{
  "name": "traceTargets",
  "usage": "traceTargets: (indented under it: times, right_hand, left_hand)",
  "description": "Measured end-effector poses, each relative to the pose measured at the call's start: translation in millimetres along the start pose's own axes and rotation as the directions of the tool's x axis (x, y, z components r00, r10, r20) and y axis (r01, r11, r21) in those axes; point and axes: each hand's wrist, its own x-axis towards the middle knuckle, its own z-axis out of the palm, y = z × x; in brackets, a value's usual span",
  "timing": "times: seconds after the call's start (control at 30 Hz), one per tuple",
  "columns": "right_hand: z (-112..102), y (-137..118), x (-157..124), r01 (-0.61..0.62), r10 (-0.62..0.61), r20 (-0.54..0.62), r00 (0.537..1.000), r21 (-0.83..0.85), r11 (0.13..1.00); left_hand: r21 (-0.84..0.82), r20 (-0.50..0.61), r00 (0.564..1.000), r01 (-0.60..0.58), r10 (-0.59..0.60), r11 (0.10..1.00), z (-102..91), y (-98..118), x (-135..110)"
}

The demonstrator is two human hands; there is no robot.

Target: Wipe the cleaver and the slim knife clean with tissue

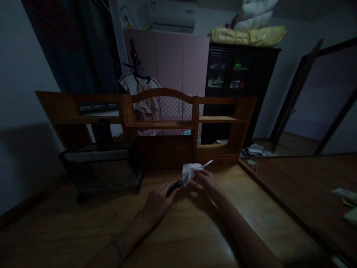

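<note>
My left hand (157, 203) is closed on the black handle (173, 188) of a knife, held low over the wooden desk (117, 223). My right hand (205, 179) pinches a crumpled white tissue (189, 172) wrapped around the knife's blade. The light blade tip (208, 163) sticks out past the tissue toward the upper right. Both hands meet near the middle of the desk, just in front of the wooden shelf unit (164, 149).
The shelf unit runs along the desk's back edge. A dark wire rack (100, 167) stands at the back left. A second dark tabletop (306, 193) lies to the right with papers (346, 195) on it. Wardrobes and a dark cabinet (237, 78) stand behind.
</note>
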Motion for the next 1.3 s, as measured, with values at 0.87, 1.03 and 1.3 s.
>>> traceTargets:
  times: [0.87, 1.03, 1.3]
  right_hand:
    - [-22.0, -3.1, 10.4, 0.017, -0.016, -0.226, 0.974, 0.003, 1.000]
    - [-24.9, -1.0, 12.4, -0.030, 0.035, -0.273, 0.961, 0.021, 0.999]
    - [-31.7, -2.1, 13.0, -0.018, 0.045, -0.380, 0.924, 0.074, 0.997]
  left_hand:
    - [0.001, 0.018, 1.000, -0.012, 0.012, 1.000, 2.4, 0.0, -0.8]
    - [0.025, 0.032, 0.999, -0.002, 0.002, 1.000, 4.3, -1.2, -2.0]
    - [0.041, 0.039, 0.999, -0.005, 0.003, 0.999, 4.9, -1.8, -3.6]
